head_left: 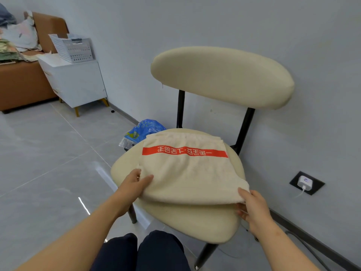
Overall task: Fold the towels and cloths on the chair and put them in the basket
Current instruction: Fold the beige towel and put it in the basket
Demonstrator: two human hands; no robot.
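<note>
Grey wall [195,26] backs the chair [222,75]; a cream towel [187,173] lies on its seat, near-left corner pinched by the left hand [132,184], near-right by the right hand [252,206]. Far off, the basket [72,48] sits on a cabinet [76,83].

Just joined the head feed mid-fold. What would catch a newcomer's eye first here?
The cream towel with its red printed band, spread on the seat of the cream chair by the wall, stands out first. The left hand and right hand each grip a near corner of it. Far left, the white basket sits on a white cabinet, and a blue bag lies on the floor behind the seat.
</note>
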